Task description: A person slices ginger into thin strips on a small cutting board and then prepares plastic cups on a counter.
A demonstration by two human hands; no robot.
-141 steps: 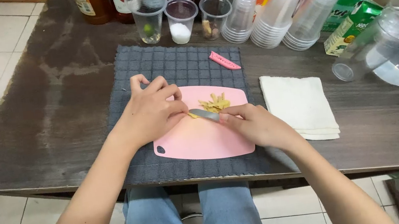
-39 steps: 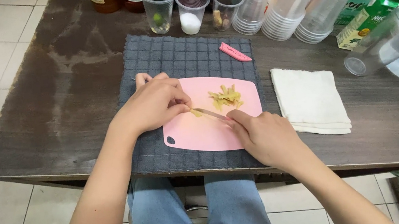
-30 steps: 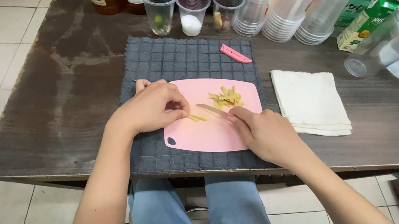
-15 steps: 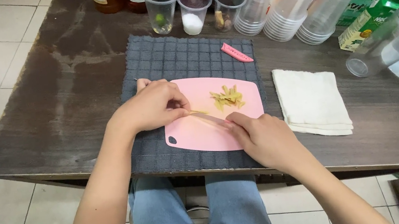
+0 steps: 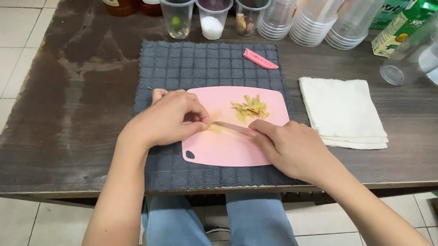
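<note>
Your left hand (image 5: 170, 119) pinches a small pale yellow piece of root (image 5: 215, 128) against the pink plastic cutting board (image 5: 222, 150), fingertips closed on it. Your right hand (image 5: 290, 147) is closed around the handle of a small knife (image 5: 234, 129), forefinger laid along the back of the blade. The blade's long axis runs from the right hand up and to the left, with its tip meeting the piece directly beside the left fingertips. The piece lies left of the right hand's grip and at the left hand's fingertips, so the left hand is nearer. A pile of cut yellow strips (image 5: 250, 107) sits just beyond the blade on the board. The board rests on a dark grey quilted mat (image 5: 189, 65) on the dark wooden desk (image 5: 60, 115).
</note>
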